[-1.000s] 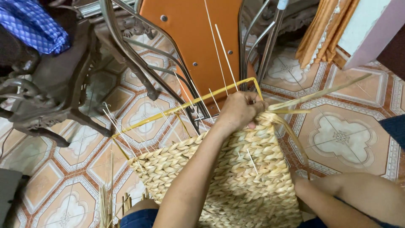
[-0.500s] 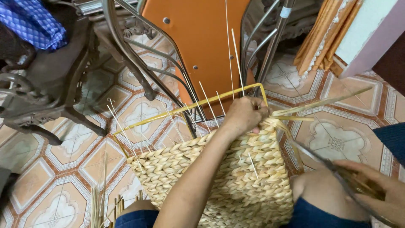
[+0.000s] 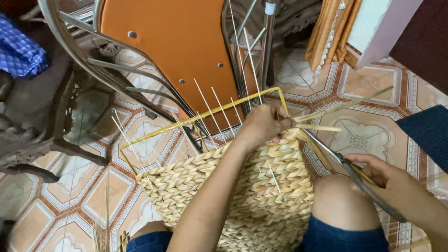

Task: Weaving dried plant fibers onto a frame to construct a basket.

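Here, left hand clenched on plaited straw basket, right hand grasping steel scissors.

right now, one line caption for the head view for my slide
Left hand grips woven straw panel at its yellow frame; right hand holds scissors.

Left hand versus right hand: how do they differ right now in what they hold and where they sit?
The left hand is closed on the top edge of the woven basket, by the yellow wire frame; the right hand sits lower, beside the knee, gripping scissors. The left shows its back; the right shows its palm side. Both are bare.
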